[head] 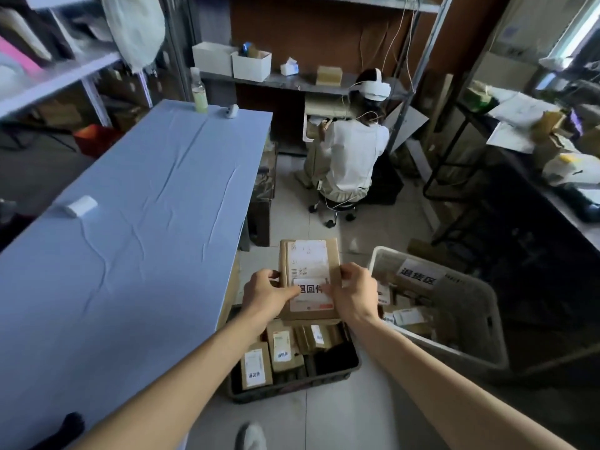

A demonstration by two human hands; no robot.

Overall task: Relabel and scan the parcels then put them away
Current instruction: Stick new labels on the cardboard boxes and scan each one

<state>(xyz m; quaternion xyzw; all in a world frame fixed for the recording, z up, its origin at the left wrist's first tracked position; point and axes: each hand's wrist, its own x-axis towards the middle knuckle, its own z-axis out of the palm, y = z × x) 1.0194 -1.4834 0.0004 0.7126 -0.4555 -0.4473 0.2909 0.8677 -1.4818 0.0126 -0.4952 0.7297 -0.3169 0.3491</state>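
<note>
Holding a brown parcel (310, 264) in both hands, low in the view around 6 o'clock, up in the air rather than on the worktop (130, 254). Left hand (268, 292) has its fingers (267, 273) curled round the parcel's 9 o'clock edge, thumb lying on the white label (313, 298). Right hand (352, 295) grips the 3 o'clock edge the same way, thumb on the label too. Another sticker sits just beyond that label on the top face. Right under the parcel is a dark crate (292, 386) with more labelled boxes in it. At 4 o'clock from the parcel there's a pale bin (470, 319) with a sign, also holding boxes. Blue worktop runs off toward 10 o'clock, with a small white device (79, 206) on it and a bottle (198, 92) at the far end. Someone in white (350, 157) sits on a stool at 12 o'clock, back to the camera.
</note>
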